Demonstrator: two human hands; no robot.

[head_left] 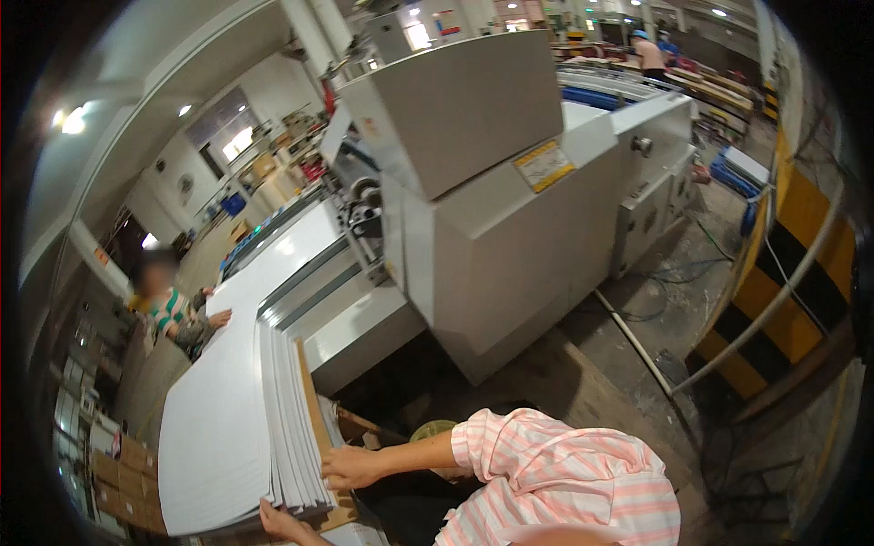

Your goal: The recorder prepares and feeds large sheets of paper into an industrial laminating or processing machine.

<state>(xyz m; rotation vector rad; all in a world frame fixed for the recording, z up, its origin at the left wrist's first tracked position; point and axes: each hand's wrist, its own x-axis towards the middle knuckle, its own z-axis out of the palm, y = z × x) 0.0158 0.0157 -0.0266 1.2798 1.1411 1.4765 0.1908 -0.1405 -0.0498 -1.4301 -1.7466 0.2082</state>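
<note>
A large stack of wide white sheets lies in front of me on the left, its layers fanned out along the right side. A brown board edge runs down that side. My right hand reaches across from the right and presses against this edge with curled fingers; what lies inside them is hidden. At the stack's near corner is my left hand, low in the picture, its fingers closed at the corner of the sheets. Part of this hand is cut off by the lower edge.
A big grey machine stands beyond the stack, with a metal feed bed next to the sheets. Across the stack, another person rests hands on the sheets' far edge. A yellow-black striped barrier is at right; cartons stand at left.
</note>
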